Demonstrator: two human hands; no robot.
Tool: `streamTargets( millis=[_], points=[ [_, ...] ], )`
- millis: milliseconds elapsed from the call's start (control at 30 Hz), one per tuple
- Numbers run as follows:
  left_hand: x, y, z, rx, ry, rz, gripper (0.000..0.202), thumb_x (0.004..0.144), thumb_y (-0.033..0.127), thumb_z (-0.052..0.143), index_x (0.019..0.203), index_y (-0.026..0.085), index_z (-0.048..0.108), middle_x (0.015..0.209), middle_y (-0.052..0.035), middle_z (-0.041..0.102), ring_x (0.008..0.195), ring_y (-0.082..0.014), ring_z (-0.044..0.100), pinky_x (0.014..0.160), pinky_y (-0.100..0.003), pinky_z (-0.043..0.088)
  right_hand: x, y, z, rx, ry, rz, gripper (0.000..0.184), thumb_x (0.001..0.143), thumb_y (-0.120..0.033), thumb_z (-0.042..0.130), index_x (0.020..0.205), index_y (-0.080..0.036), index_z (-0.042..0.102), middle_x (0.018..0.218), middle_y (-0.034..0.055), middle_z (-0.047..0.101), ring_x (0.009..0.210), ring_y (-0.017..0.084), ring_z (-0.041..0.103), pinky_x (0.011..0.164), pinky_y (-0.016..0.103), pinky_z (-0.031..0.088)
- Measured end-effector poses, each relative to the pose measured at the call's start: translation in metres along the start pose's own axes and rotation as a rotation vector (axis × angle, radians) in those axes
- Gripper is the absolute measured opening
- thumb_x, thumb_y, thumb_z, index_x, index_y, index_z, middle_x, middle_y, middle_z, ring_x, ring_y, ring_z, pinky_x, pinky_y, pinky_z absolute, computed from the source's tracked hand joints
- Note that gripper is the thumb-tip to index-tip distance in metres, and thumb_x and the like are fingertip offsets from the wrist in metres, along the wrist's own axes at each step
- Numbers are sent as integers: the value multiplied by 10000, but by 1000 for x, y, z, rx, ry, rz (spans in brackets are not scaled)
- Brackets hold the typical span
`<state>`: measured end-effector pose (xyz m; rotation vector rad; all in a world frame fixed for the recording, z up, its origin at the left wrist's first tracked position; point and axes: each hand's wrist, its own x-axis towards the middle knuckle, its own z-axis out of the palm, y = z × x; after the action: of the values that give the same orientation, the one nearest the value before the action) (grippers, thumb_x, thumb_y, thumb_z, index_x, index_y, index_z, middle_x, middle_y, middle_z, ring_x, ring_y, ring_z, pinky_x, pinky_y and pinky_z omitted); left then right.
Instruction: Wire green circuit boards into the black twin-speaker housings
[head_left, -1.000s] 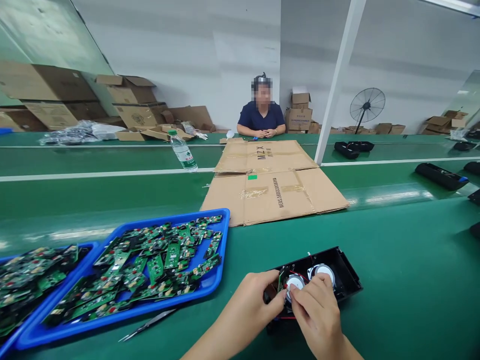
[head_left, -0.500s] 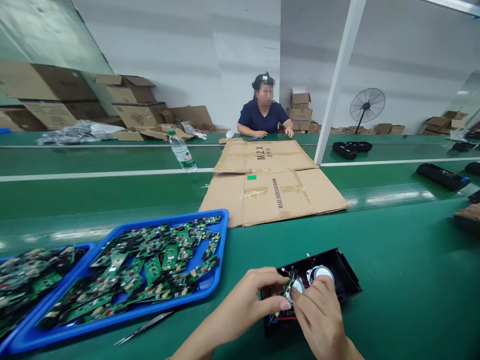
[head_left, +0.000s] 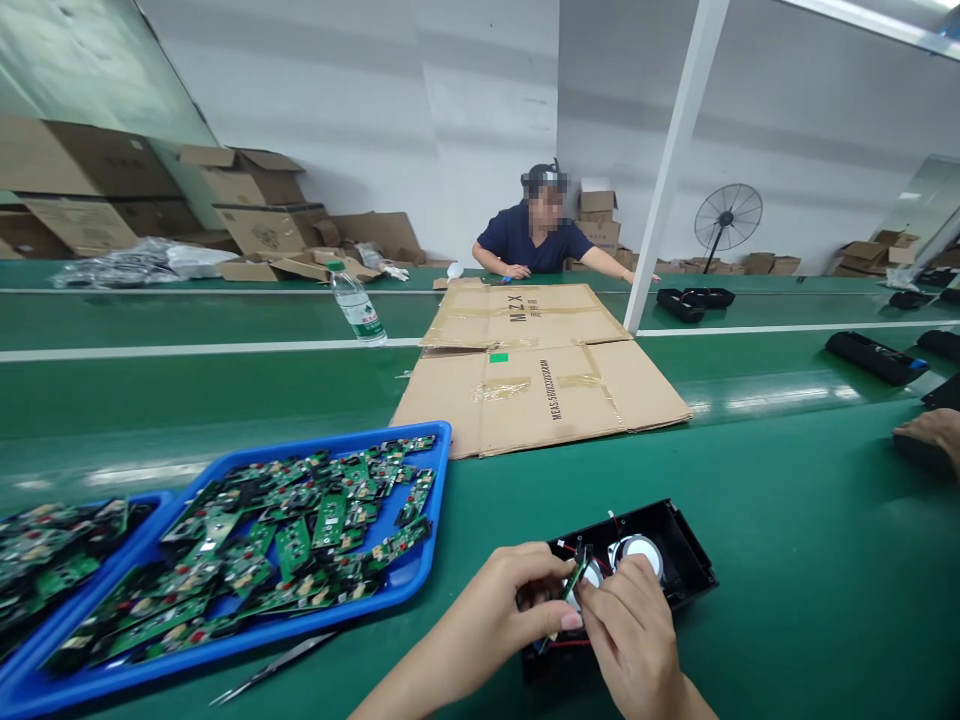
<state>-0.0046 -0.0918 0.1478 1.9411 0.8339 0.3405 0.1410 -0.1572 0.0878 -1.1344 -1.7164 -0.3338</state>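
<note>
My left hand (head_left: 525, 600) grips a small green circuit board (head_left: 576, 577) between thumb and fingers, tilted on edge above an open black housing (head_left: 686, 560). My right hand (head_left: 634, 620) is closed at the board's right side, fingers curled over the housing; what its fingertips pinch is hidden. Inside the housing sit two round speakers with pale centres; the right speaker (head_left: 641, 552) shows beside my right fingers, the other is partly covered by my hands. Red wires run near the board. A blue tray (head_left: 442, 500) of similar circuit boards stands to the left.
Tweezers (head_left: 274, 668) lie before the tray, near a second blue tray (head_left: 150, 530) of boards. Flattened cardboard (head_left: 525, 400) spans the bench, with a water bottle (head_left: 358, 308) beside it. A co-worker (head_left: 536, 235) sits opposite. Black housings (head_left: 874, 357) lie right, near another person's hand (head_left: 934, 430).
The co-worker opposite has leaned and stretched an arm out to the right. My hands stay at the board and housing, barely changed; the whole view has shifted slightly.
</note>
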Motion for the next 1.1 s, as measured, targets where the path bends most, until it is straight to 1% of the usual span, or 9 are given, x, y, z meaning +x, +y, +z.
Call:
streamTargets(
  millis=[200,267,367,467,567,700,833,933,1100],
  points=[
    [-5,4,-5,7,-14,-52,110,770,276,596,798,184,650,729,13,586,674,-144,507,612,-227,373,2,7,-3,101,-106,37,181,889,-73,457,780,-178,557,601,-2,505,566,140,420,528,288,336],
    [-10,5,-12,-26,-6,-80,118,773,291,589,803,186,633,759,11,609,704,-148,529,637,-231,389,8,12,-16,174,-273,80,47,890,-171,529,880,-187,572,722,17,571,657,159,485,585,301,399],
    [-18,8,-29,-104,-16,-163,164,781,336,565,730,181,563,695,22,588,664,-141,533,596,-231,396,12,22,-38,154,-592,164,347,722,-314,754,1002,-220,571,910,27,598,817,201,526,666,322,462],
    [-24,9,-40,-279,-123,-234,247,777,402,552,675,193,468,592,50,529,527,-110,505,481,-211,384,2,32,-46,-3,-747,95,323,587,-232,843,802,-234,602,797,-13,602,751,197,538,641,320,459],
    [-23,7,-33,-427,-277,-255,252,744,424,580,737,198,469,515,79,489,386,-78,457,397,-193,342,-16,32,-33,-106,-689,19,256,610,-155,814,621,-209,563,630,-28,575,648,179,525,600,310,425],
    [-16,4,-5,-649,-417,-270,348,734,412,564,976,186,453,566,28,605,365,-101,526,373,-194,350,-32,12,-2,-104,-518,90,167,675,-106,714,656,-206,582,656,-5,608,679,199,544,604,313,401],
    [-12,1,6,-762,-263,-260,409,762,413,559,1069,175,430,727,-20,649,607,-153,642,496,-226,469,-27,-4,6,43,-516,249,151,690,-79,631,636,-208,573,637,-7,592,645,182,552,572,276,402],
    [-10,-5,5,-737,-74,-250,453,743,418,597,1093,187,426,878,-24,611,808,-172,609,667,-283,529,-10,9,-7,104,-574,392,154,728,-70,617,720,-224,612,710,-14,610,664,162,567,579,247,422],
    [-8,-14,12,-483,145,-273,343,763,367,563,1045,213,442,768,29,469,762,-159,510,734,-329,540,14,45,-8,-277,-349,243,95,839,-172,559,781,-192,633,729,49,631,712,232,536,586,338,377]
  ],
)
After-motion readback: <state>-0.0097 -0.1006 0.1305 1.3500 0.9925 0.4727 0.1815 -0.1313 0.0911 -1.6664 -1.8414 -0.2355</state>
